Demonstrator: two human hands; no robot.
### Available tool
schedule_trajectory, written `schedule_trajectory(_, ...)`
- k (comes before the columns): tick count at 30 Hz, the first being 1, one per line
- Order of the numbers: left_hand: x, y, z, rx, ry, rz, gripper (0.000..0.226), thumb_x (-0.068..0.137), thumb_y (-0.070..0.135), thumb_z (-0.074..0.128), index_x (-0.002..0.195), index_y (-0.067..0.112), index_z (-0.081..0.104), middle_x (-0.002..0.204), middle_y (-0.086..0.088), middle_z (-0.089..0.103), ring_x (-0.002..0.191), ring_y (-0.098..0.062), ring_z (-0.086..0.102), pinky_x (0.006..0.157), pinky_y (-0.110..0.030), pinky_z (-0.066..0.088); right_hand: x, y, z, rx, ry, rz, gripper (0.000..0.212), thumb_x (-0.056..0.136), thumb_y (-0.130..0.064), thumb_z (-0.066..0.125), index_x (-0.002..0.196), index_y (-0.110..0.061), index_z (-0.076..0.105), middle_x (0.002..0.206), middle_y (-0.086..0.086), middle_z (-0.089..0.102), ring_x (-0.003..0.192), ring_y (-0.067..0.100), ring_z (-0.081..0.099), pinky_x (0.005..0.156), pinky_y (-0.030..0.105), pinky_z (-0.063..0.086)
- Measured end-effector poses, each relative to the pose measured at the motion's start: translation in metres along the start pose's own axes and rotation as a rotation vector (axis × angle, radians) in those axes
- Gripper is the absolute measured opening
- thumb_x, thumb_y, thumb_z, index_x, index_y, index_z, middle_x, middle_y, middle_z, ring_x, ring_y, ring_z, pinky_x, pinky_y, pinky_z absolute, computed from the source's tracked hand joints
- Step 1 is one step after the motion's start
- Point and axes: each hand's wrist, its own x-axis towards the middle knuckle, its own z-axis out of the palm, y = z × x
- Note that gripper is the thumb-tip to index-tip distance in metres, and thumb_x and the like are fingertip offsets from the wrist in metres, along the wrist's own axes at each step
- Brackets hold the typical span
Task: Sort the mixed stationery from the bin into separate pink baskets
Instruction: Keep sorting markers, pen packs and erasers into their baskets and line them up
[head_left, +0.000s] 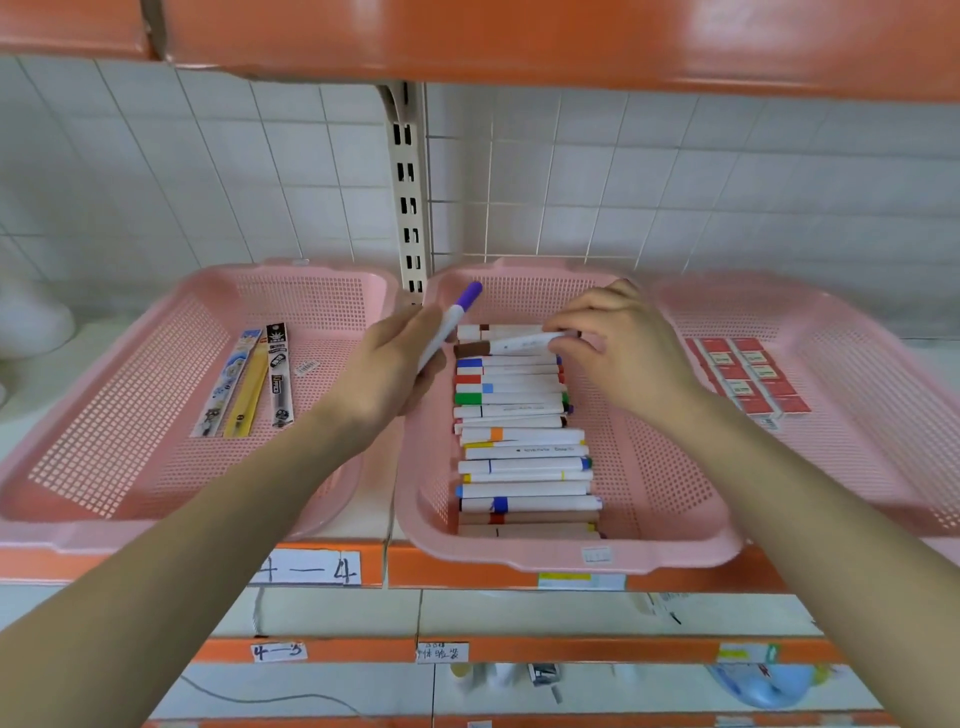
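Purple marker (458, 316) in left hand (387, 371); right fingers (571, 318) pinch brown marker (501, 346).

The baskets (104, 535) are pink, with a fine grid of holes. The markers (524, 488) are white with many-coloured caps: one purple-capped marker (457, 312), one brown-capped marker (511, 345). The boxes (748, 379) are red, one refill pack (247, 395) is yellow, the shelf edges (467, 574) are orange and the wall tiles (208, 182) are white.
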Motion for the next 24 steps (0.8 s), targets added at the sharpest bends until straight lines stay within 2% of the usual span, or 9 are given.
schedule_trajectory(2,0.002,0.000,-0.004,-0.021,0.033,0.013,0.023,0.105,0.025,0.040,0.093,0.010,0.051,0.066,0.000,0.045,0.050,-0.011,0.031,0.040,-0.020,0.026,0.006,0.013,0.003,-0.035,-0.039,0.056,0.015,0.084,-0.023,0.075,0.098,-0.017,0.078,0.094,-0.001,0.072,0.092,0.027,0.056,0.080,0.036,0.045)
schedule_trajectory(5,0.004,-0.002,-0.008,-0.011,0.073,-0.004,0.023,0.105,0.021,0.040,0.089,0.011,0.053,0.074,-0.004,0.047,0.052,-0.009,0.034,0.042,-0.020,0.028,0.019,0.030,0.013,-0.076,-0.126,0.148,0.014,0.086,-0.026,0.073,0.098,-0.021,0.078,0.091,-0.001,0.069,0.093,0.027,0.055,0.078,0.032,0.041)
schedule_trajectory(9,0.003,-0.003,-0.012,-0.005,0.099,-0.008,0.022,0.104,0.020,0.042,0.089,0.010,0.055,0.073,-0.002,0.051,0.057,-0.010,0.036,0.049,-0.024,0.028,0.038,0.034,0.027,-0.086,-0.255,0.219,0.015,0.091,-0.025,0.066,0.102,-0.024,0.077,0.094,-0.003,0.066,0.092,0.022,0.057,0.075,0.031,0.043)
schedule_trajectory(12,0.001,-0.004,-0.015,-0.008,0.088,0.001,0.022,0.101,0.016,0.048,0.082,0.009,0.057,0.069,0.000,0.054,0.055,-0.011,0.037,0.048,-0.023,0.029,0.048,0.034,0.040,-0.078,-0.397,0.273,0.015,0.094,-0.021,0.064,0.101,-0.022,0.077,0.098,-0.004,0.067,0.084,0.014,0.056,0.069,0.025,0.037)
schedule_trajectory(16,-0.002,-0.003,-0.016,0.007,0.102,0.002,0.015,0.095,0.014,0.059,0.081,0.015,0.064,0.077,-0.004,0.066,0.060,-0.013,0.047,0.051,-0.025,0.038,0.049,0.038,0.060,-0.033,-0.492,0.323,0.015,0.094,-0.016,0.063,0.100,-0.019,0.076,0.102,0.000,0.071,0.085,0.014,0.061,0.079,0.027,0.048)
schedule_trajectory(19,-0.001,0.000,-0.017,-0.009,0.104,0.033,0.007,0.094,0.009,0.061,0.096,0.015,0.065,0.076,-0.003,0.070,0.058,-0.013,0.050,0.051,-0.025,0.040,0.048,0.037,0.066,0.014,-0.494,0.347,0.015,0.093,-0.012,0.063,0.102,-0.016,0.075,0.105,0.001,0.071,0.088,0.013,0.061,0.088,0.027,0.049)
schedule_trajectory(21,-0.002,0.000,-0.017,-0.002,0.102,0.070,0.023,0.096,0.009,0.060,0.114,0.021,0.061,0.076,-0.005,0.072,0.055,-0.010,0.051,0.050,-0.022,0.043,0.048,0.037,0.068,0.030,-0.501,0.357,0.014,0.093,-0.012,0.064,0.100,-0.016,0.075,0.105,0.001,0.071,0.091,0.014,0.063,0.091,0.030,0.050)
schedule_trajectory(22,-0.003,0.000,-0.018,0.022,0.104,0.103,0.026,0.097,0.009,0.058,0.117,0.025,0.061,0.076,-0.005,0.073,0.054,-0.009,0.052,0.050,-0.021,0.044,0.048,0.037,0.070,0.029,-0.498,0.359,0.013,0.092,-0.012,0.064,0.097,-0.017,0.075,0.103,0.000,0.071,0.090,0.014,0.063,0.090,0.030,0.051)
schedule_trajectory(24,-0.005,0.000,-0.017,0.094,0.107,0.164,0.023,0.099,0.010,0.055,0.110,0.024,0.069,0.077,-0.003,0.073,0.055,-0.009,0.053,0.050,-0.020,0.043,0.047,0.039,0.072,0.016,-0.488,0.361,0.011,0.091,-0.014,0.065,0.092,-0.021,0.073,0.100,-0.001,0.072,0.087,0.013,0.062,0.086,0.029,0.051)
